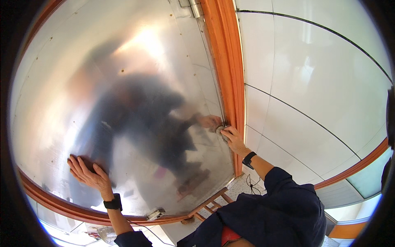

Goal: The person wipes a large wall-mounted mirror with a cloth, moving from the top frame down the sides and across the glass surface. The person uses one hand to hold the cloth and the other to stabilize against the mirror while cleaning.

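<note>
A large reflective metal door panel (pixel 148 129) stands in front of me, edged by an orange-brown wooden frame (pixel 230 77). My left hand (pixel 88 176) lies flat against the panel's lower left part, its fingers slightly spread and holding nothing. My right hand (pixel 234 140) is at the panel's right edge beside the frame, its fingers closed on a small greyish scouring pad (pixel 220 131) pressed to the metal. Part of the pad is hidden by the fingers. Both wrists wear black bands. The panel mirrors my body and arms, and small brownish spots dot its surface.
White wall tiles (pixel 308 92) with dark joints run along the right. A metal hinge (pixel 195 8) sits at the top edge and a latch (pixel 155 213) at the bottom. Below are a wooden ladder-like piece (pixel 211 205), a black cable (pixel 252 185) and red-handled scissors (pixel 94 235).
</note>
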Demonstrator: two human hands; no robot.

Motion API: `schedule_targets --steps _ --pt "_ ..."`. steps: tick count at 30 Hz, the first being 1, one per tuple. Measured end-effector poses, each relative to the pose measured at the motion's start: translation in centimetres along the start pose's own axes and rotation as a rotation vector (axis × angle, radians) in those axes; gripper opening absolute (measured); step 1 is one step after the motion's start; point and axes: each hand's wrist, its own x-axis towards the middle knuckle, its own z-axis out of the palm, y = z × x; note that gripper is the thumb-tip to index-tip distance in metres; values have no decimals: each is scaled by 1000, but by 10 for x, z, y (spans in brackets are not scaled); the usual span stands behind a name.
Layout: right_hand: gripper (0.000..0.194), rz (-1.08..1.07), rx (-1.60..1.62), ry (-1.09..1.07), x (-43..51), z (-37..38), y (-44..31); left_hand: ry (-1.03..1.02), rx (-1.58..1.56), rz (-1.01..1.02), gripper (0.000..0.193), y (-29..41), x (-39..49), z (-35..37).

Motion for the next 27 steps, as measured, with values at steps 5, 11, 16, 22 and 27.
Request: schedule_targets --steps 5,11,16,22,27 --pt "52 -33 29 112 66 -38 -41 -1 -33 -16 52 1 1 -3" --pt "47 -371 -5 543 258 -97 -131 21 -51 -23 52 2 0 1" --pt "52 -515 -182 669 311 -76 -154 16 -38 -13 52 -2 -3 4" --pt "63 -446 -229 624 244 -36 -95 24 -6 -8 52 -5 -7 10" --pt "70 -248 -208 497 157 -3 -48 24 14 -6 51 -3 -5 9"
